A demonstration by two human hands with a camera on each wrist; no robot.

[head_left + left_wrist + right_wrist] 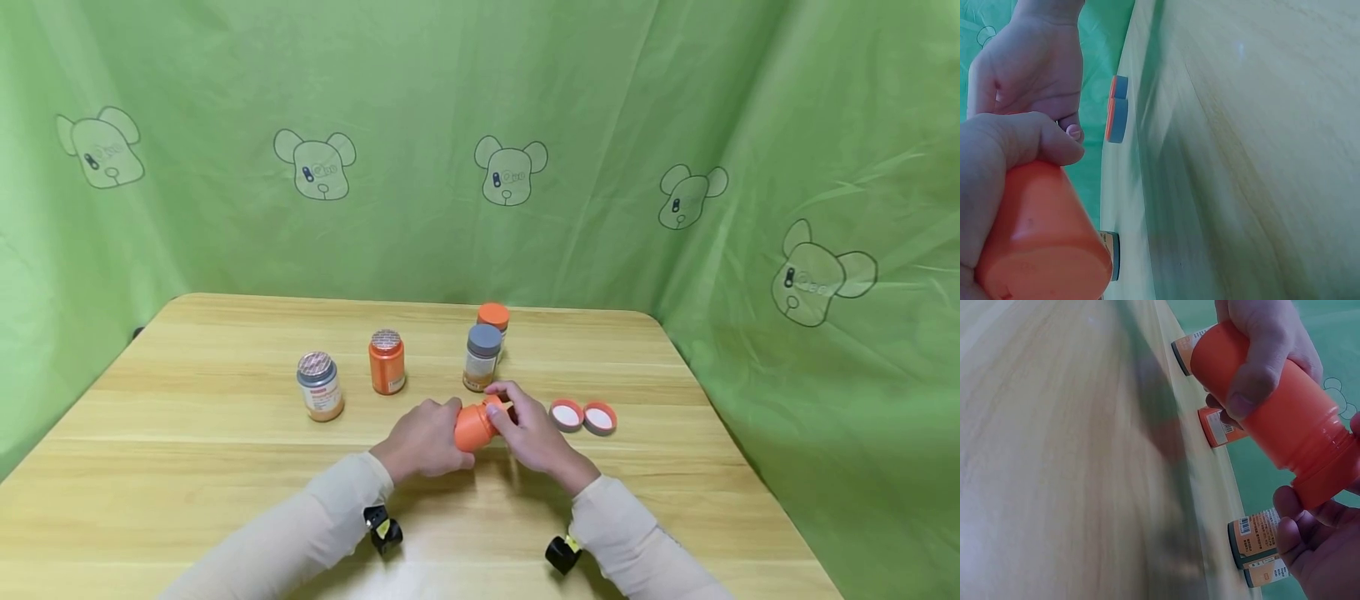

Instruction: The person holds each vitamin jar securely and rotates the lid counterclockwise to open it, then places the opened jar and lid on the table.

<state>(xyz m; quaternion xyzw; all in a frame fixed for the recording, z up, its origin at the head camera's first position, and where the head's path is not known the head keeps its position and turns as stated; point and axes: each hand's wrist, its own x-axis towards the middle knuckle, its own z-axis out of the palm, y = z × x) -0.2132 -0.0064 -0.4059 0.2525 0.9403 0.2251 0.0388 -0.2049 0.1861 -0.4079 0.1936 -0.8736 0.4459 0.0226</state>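
An orange bottle [472,428] is held tilted above the table, its capped end toward the right. My left hand [426,438] grips the bottle's body, with the thumb across it in the right wrist view. The fingers and thumb of my right hand [534,432] pinch the orange cap [1325,478] at the bottle's neck. In the left wrist view the bottle's base [1047,275] faces the camera, and the cap is hidden behind my left hand [1016,144].
Two caps [566,415] [600,418] lie inside up to the right. Behind my hands stand a grey-capped bottle [482,358] and an orange-capped bottle [493,315]. To the left are an orange bottle [387,368] and a grey-necked jar [321,388], both with foil-like tops.
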